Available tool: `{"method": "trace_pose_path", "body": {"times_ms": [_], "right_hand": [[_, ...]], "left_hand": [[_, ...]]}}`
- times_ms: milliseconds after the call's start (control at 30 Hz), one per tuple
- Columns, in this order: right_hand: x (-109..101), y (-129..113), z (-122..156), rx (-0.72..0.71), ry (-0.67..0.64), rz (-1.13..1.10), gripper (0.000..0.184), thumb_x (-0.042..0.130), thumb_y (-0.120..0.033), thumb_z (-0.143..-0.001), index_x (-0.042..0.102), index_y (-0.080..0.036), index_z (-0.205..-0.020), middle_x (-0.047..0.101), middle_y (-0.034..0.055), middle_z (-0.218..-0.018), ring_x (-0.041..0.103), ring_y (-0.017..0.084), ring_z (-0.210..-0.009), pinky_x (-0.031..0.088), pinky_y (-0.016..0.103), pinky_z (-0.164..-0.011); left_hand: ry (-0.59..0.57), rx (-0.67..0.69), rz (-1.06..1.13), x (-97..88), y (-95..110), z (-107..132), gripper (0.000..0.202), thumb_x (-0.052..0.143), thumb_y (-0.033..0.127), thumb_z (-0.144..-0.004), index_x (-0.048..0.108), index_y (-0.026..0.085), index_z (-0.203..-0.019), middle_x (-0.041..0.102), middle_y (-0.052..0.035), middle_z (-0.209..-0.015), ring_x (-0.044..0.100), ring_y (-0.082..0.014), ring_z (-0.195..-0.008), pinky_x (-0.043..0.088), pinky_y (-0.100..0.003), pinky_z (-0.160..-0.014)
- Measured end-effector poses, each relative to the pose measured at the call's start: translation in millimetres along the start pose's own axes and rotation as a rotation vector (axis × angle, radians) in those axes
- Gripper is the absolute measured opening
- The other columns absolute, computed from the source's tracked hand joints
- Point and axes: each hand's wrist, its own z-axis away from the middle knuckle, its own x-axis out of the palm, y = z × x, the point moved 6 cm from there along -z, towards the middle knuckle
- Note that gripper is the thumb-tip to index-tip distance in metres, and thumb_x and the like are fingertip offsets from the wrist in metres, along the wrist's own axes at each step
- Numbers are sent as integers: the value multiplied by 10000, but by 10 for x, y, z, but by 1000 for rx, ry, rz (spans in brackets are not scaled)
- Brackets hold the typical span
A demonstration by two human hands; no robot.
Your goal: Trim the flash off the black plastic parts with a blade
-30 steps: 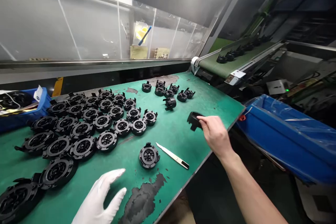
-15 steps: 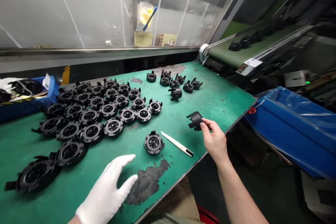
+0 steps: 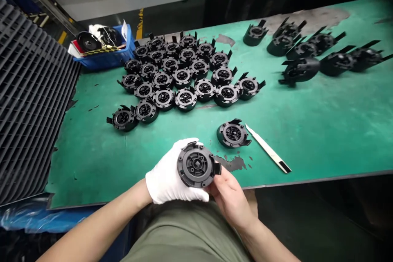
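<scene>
Close in front of my body, both hands hold one round black plastic part (image 3: 197, 165), its ribbed face with a small square centre turned up. My left hand (image 3: 170, 176), in a white glove, wraps around its left side. My bare right hand (image 3: 231, 196) grips it at the lower right, by a protruding tab; some of those fingers are hidden behind it. Just beyond, a single similar black part (image 3: 233, 133) lies face up on the green table. Beside it is a white craft knife (image 3: 268, 148) with a black end.
Many like parts stand in a cluster (image 3: 186, 77) at the middle back. Another group (image 3: 303, 49) is at the far right. A blue bin (image 3: 104, 59) with assorted items sits back left. Black ridged panels (image 3: 30, 102) line the left side. The green table's (image 3: 331, 131) front edge runs before me.
My right hand has brought the black part from the right to my left hand, which has closed around it. The part's ribbed face now points up. The view has swung left and down.
</scene>
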Motion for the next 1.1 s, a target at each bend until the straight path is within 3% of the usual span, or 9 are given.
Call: {"method": "trace_pose_path", "body": {"times_ms": [200,533,800,1100], "right_hand": [[10,-100,11,16,-66,213,465,584,-644,-1087,654,-217,-915,665,20,-844,598,162,-718,522,299,-675],[-17,-272,44,-115,-62,623,431,433,-536,-1169,603,-236,-909,628,6,-844,558,160,-762,451,285,-705],[31,-371,54,-172,-82,728,407,412,-454,-1184,520,-243,-853,589,-9,-816,517,147,-736,411,278,-690],[61,-363,60,-244,-74,791,379,431,-395,-1185,501,-243,-844,565,-24,-796,503,135,-712,401,273,-680]], "left_hand": [[-24,-93,113,-34,-157,90,1239,1097,488,-575,411,233,-1575,628,-200,-1547,670,-383,-1415,516,-549,-1286],[-89,-60,123,-68,-145,61,1168,1062,596,-612,455,220,-1536,633,-190,-1507,669,-375,-1389,510,-527,-1276],[-86,-124,239,-47,-247,99,1336,1050,676,-589,328,220,-1616,645,-198,-1490,648,-411,-1424,470,-573,-1297],[-100,-117,319,-44,-301,152,1283,1078,550,-626,314,246,-1610,631,-199,-1535,652,-383,-1436,495,-540,-1283]]}}
